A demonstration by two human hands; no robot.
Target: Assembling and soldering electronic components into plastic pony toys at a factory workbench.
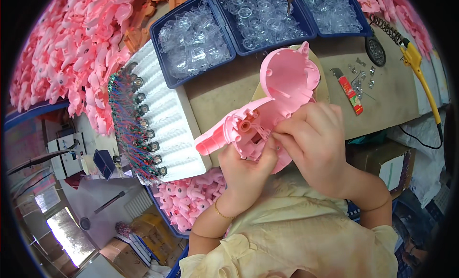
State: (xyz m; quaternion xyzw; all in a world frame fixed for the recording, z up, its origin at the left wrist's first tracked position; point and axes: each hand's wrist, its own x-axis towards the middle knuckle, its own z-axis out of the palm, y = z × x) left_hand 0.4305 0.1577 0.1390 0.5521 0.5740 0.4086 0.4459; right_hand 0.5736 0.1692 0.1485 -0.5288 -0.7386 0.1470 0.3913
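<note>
A pink plastic toy shell (pixel 289 72) with a round hollow cup and a handle-like arm is held over the near edge of the table, its inside facing up. My left hand (pixel 248 173) grips its lower part, the thumb pressed against the inner ribs. Inside the shell, next to the thumb, sits an orange-pink ring-shaped part (pixel 245 126). My right hand (pixel 318 141) is closed in a pinch at the shell's inner side, close to the left thumb. Whatever its fingertips hold is too small and hidden to make out.
Blue bins (pixel 233 52) of clear plastic parts stand at the back. On the left, a white ridged tray (pixel 177 130) carries wired components (pixel 138 120) beside heaped pink shells (pixel 67 53). A red-green box cutter (pixel 351 94), small metal bits and a yellow coiled-cord tool (pixel 415 63) are at right.
</note>
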